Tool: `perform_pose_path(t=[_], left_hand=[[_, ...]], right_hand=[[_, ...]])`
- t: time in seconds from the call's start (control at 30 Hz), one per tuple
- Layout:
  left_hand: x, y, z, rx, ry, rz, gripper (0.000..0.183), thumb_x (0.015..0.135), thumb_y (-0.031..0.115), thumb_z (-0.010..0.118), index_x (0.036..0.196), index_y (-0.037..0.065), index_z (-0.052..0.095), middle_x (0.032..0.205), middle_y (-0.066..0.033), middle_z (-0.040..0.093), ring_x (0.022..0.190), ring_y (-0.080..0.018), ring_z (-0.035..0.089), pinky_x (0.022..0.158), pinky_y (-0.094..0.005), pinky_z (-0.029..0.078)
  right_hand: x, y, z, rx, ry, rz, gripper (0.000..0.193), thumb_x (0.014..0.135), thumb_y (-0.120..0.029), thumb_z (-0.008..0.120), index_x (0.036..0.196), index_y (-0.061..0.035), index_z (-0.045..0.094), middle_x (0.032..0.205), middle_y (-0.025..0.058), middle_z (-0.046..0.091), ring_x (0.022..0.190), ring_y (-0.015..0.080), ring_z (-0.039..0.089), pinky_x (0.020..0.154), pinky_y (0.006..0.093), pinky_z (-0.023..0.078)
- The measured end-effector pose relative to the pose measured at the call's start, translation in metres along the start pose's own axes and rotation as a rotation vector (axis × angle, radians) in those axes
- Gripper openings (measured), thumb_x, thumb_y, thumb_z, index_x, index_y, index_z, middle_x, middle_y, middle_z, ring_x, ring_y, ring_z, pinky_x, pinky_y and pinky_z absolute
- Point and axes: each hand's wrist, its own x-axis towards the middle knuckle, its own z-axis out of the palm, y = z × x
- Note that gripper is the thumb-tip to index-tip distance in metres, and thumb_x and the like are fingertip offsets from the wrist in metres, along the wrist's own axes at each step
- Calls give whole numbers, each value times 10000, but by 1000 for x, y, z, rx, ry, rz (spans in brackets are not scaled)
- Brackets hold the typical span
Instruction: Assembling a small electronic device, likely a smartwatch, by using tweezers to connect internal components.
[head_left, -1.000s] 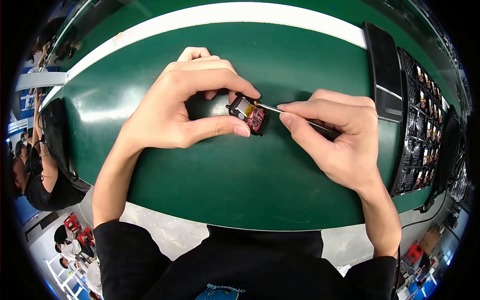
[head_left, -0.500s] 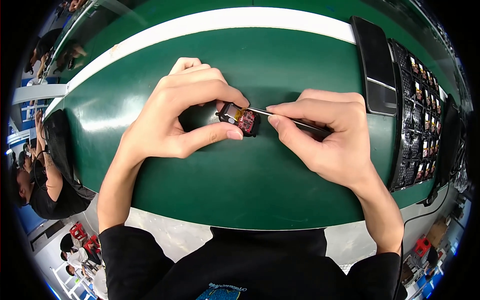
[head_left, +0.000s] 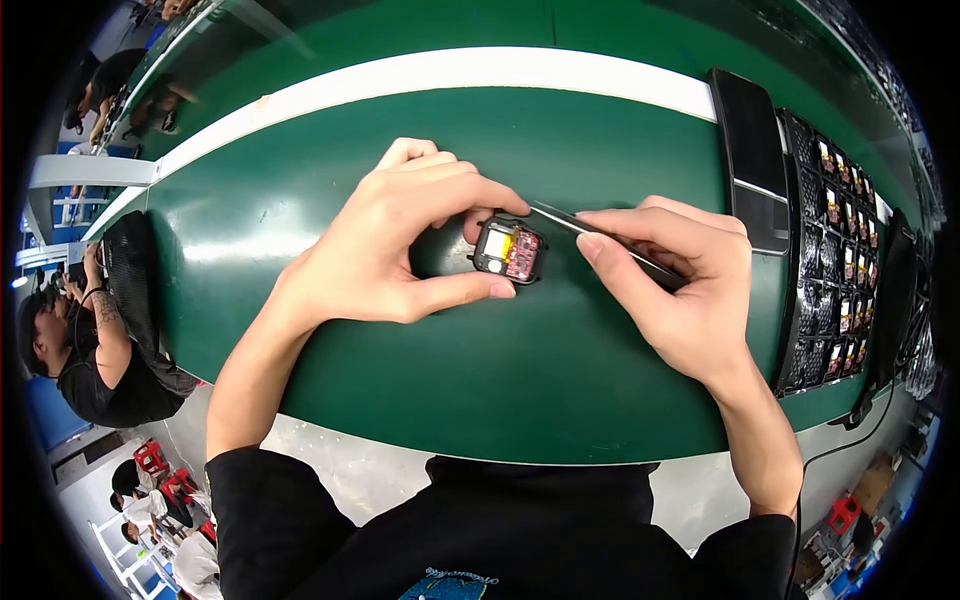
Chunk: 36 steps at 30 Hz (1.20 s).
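My left hand [head_left: 375, 250] grips a small black watch-like case [head_left: 523, 257] by its edges, thumb below and fingers above. The case's open face is turned up and shows a silver and yellow part beside a red circuit board. In my right hand [head_left: 685, 280] is a pair of slim metal tweezers [head_left: 562, 217], held like a pen. Their tips point left, close to my left index fingertip at the case's upper right, and look apart from the case.
Both hands are over a green tabletop [head_left: 460, 380] with a white strip [head_left: 450, 72] along its far side. To the right stand a black box-like object [head_left: 752, 150] and a black tray [head_left: 795, 370] with rows of similar small assemblies. Another person [head_left: 95, 350] sits at far left.
The tweezer tips have drawn back from the case's upper edge. My left hand has turned the case so that its inside faces up more. The whole view has shifted slightly.
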Motion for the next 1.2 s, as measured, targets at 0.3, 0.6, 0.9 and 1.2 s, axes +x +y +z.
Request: perform_pose_path(t=[0.3,0.6,0.9,1.2], left_hand=[[-9,-1,7,54,-2,114,542,876,387,951,1290,102,747,965,-16,644,949,-213,640,1011,-412,425],[-20,3,4,-191,-26,52,585,894,188,866,1413,104,609,1047,-8,714,1028,-240,651,1102,-423,385],[-2,6,5,-183,-108,132,574,904,255,879,1416,120,659,1093,11,727,1043,-208,684,1111,-434,386],[-15,13,-12,-45,-89,24,464,812,254,947,1245,164,807,982,53,759,827,-177,630,976,-374,421]], right_hand=[[-15,0,11,105,10,87,113,1035,44,741,1146,61,736,857,27,630,674,50,524,571,240,382],[-20,-17,31,-251,-118,-95,540,735,-101,994,1197,48,757,882,72,678,718,141,615,606,281,502],[-26,-12,12,-133,-39,22,464,728,-145,990,1086,9,739,830,44,664,693,104,615,649,271,552],[-9,-28,-38,-361,144,-163,475,789,-150,986,1164,-13,730,894,37,694,730,109,615,680,274,563]])
